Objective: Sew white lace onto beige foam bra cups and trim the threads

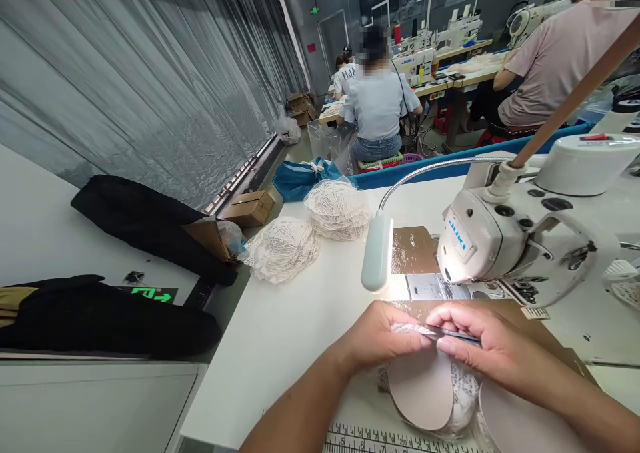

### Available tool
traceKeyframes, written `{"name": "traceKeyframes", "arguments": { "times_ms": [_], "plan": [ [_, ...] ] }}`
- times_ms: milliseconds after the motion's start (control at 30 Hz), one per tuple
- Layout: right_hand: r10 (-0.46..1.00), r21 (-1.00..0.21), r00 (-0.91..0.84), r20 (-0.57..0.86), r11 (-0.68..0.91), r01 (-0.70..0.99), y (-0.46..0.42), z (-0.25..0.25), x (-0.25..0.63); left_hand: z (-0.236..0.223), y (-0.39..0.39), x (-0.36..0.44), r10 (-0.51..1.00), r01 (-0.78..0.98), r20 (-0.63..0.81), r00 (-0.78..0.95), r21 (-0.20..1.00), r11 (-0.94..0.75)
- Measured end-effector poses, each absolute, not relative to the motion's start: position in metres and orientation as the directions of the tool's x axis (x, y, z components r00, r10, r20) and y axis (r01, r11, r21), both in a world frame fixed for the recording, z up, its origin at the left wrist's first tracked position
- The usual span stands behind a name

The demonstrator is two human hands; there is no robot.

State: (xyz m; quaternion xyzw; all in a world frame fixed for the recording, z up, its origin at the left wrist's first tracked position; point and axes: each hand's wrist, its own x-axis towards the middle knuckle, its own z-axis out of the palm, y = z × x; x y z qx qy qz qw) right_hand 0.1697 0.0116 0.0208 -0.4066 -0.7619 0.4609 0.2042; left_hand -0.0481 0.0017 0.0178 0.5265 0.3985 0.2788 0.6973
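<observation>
My left hand (383, 340) is closed, pinching the edge of a beige padded cup piece with white lace (425, 390) that lies on the white table (295, 333). My right hand (483, 343) is closed on a thin dark metal tool (457, 334), its tip meeting the lace at my left fingers. Both hands sit just in front of the white Juki sewing machine (480, 236). A printed ruler strip (395, 440) runs along the table's near edge.
A gooseneck lamp (377, 250) hangs over the table. Two bagged bundles of white lace pieces (285, 246) (337, 208) lie at the far left. Black garments (150, 223) rest on the left ledge. Other people (377, 103) sit sewing at tables behind.
</observation>
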Motion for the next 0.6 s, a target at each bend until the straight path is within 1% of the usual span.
{"name": "traceKeyframes", "arguments": {
  "times_ms": [67, 267, 433, 600],
  "plan": [
    [0.810, -0.876, -0.582, -0.074, 0.227, 0.426, 0.0100, 0.0200, 0.1697, 0.0191, 0.0018, -0.0479, 0.803, 0.043, -0.269, 0.532, 0.956, 0.291],
    [0.803, -0.898, -0.594, -0.044, 0.229, 0.376, 0.0077, 0.0217, 0.1652, 0.0248, 0.0013, -0.0476, 0.800, 0.064, -0.287, 0.527, 0.952, 0.299],
    [0.823, -0.881, -0.567, -0.029, 0.247, 0.403, 0.0092, 0.0208, 0.1649, 0.0247, 0.0014, -0.0487, 0.796, 0.058, -0.278, 0.538, 0.954, 0.294],
    [0.803, -0.870, -0.592, -0.075, 0.238, 0.433, 0.0106, 0.0210, 0.1718, 0.0243, 0.0012, -0.0483, 0.783, 0.054, -0.300, 0.545, 0.944, 0.325]
  ]
}}
